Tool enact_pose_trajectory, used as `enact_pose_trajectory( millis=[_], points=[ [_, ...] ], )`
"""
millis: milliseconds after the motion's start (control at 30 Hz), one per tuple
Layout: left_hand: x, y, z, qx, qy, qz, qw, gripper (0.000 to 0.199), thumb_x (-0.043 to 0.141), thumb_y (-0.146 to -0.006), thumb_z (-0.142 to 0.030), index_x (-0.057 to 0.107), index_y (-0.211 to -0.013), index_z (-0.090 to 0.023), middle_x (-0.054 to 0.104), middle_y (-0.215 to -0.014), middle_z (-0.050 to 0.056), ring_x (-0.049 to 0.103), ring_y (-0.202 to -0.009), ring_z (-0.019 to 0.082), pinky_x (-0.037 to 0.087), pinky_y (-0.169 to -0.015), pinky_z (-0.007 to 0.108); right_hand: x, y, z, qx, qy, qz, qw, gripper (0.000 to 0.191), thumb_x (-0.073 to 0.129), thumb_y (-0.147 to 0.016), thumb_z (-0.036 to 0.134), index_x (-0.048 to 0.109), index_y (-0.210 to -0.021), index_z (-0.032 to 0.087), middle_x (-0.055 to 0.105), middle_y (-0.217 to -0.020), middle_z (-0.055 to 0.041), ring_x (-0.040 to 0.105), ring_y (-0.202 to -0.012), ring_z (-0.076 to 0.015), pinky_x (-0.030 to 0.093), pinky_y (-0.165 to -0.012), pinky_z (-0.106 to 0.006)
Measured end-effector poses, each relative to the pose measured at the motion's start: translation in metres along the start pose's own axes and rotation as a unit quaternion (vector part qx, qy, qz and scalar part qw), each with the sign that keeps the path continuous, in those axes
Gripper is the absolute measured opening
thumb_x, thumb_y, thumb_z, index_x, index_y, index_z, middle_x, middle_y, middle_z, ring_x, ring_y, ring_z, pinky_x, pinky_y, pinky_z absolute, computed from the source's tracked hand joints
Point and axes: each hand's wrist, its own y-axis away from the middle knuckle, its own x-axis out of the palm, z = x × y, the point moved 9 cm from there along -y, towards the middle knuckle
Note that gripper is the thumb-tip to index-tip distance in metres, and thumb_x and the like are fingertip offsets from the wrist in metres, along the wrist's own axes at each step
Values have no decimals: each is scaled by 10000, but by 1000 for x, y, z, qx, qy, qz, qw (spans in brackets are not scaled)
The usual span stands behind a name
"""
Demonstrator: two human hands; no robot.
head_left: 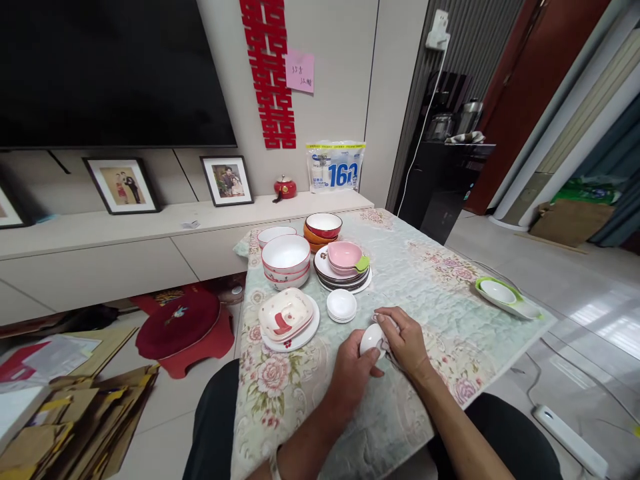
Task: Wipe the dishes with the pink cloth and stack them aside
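My left hand (351, 370) grips a small white dish (370, 337) above the near part of the table, thumb over its rim. Pressed close to that dish, my right hand (407, 341) has its fingers closed on a pale, crumpled cloth, partly hidden by the fingers. Just beyond my hands stands a short stack of small white bowls (342, 305). Left of it, a cream dish with a bear picture (286, 313) rests on white plates (311, 333). Behind are stacked plates (361, 283) topped by a pink bowl (345, 255), and white bowls with red rims (286, 255).
The floral-covered table (430, 300) holds a red bowl (324, 225) on orange ones at the back and a green-and-white dish (500, 293) at the right. A low cabinet (175, 223) runs behind it. A red stool (183, 327) and flattened cardboard (85, 413) are on the left floor.
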Motion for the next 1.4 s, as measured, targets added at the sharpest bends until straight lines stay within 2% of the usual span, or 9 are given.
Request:
enact_pose_trajectory(
  millis=[200, 367, 533, 667, 900, 967, 1167, 1300, 1400],
  points=[
    [-30, 21, -11, 25, -84, -25, 996, 180, 679, -757, -298, 703, -867, -159, 583, -653, -12, 505, -532, 121, 423, -510, 234, 11, 17, 24, -56, 24, -6, 998, 172, 544, -920, 264, 692, -973, 195, 667, -876, -68, 637, -842, -212, 511, -766, -347],
    [-28, 21, -7, 25, -89, -28, 995, 221, 692, -750, -327, 692, -880, -148, 600, -654, -6, 496, -529, 127, 401, -500, 239, 5, 29, 47, -53, -44, -56, 996, 173, 577, -898, 249, 655, -1043, 197, 653, -919, -62, 622, -859, -209, 512, -747, -341],
    [-23, 20, -7, 51, -84, -10, 995, 141, 644, -768, -297, 594, -759, -166, 520, -581, -46, 425, -517, 106, 345, -502, 230, 19, 36, 79, -135, -58, -8, 989, 154, 544, -897, 205, 679, -972, 207, 646, -956, -79, 584, -986, -243, 478, -892, -431],
    [-22, 20, -3, 45, -101, 3, 994, 93, 618, -727, -252, 565, -722, -175, 495, -553, -55, 426, -516, 111, 353, -504, 235, 25, 32, 62, -82, -85, 5, 993, 184, 537, -908, 247, 683, -1011, 202, 661, -1009, -87, 603, -995, -235, 485, -889, -391],
    [-19, 24, -13, 46, -86, 10, 995, 194, 664, -690, -316, 648, -787, -149, 578, -647, -15, 493, -584, 130, 435, -562, 251, 28, 32, 4, 164, -204, 3, 965, 316, 517, -921, 420, 686, -988, 162, 653, -707, -23, 552, -554, -153, 420, -502, -257],
    [-21, 22, -12, 39, -73, 3, 997, 211, 677, -690, -317, 651, -812, -147, 601, -666, -9, 512, -580, 130, 442, -564, 251, 27, 31, 12, 136, -193, 6, 972, 305, 515, -926, 404, 691, -1002, 166, 661, -723, -29, 578, -597, -164, 446, -540, -265],
    [-27, 19, -7, 41, -56, -22, 997, 145, 686, -713, -276, 602, -749, -163, 525, -572, -53, 456, -502, 102, 374, -488, 220, 30, 34, 61, -72, -123, 46, 989, 224, 534, -917, 273, 701, -1050, 207, 684, -1051, -89, 611, -1037, -231, 473, -920, -359],
    [-28, 20, -5, 42, -48, -9, 998, 161, 708, -719, -272, 650, -795, -143, 598, -643, -17, 505, -554, 111, 422, -535, 225, 31, 30, 36, 47, -165, 37, 985, 273, 513, -935, 360, 691, -1056, 192, 677, -858, -57, 622, -768, -191, 496, -696, -296],
    [-28, 21, -7, 54, 2, -5, 999, 209, 730, -735, -293, 679, -854, -129, 639, -720, 10, 526, -592, 106, 447, -581, 226, 37, 32, 12, 161, -244, 46, 955, 353, 515, -927, 454, 669, -1066, 169, 601, -652, -3, 522, -552, -149, 401, -505, -250]
  ],
)
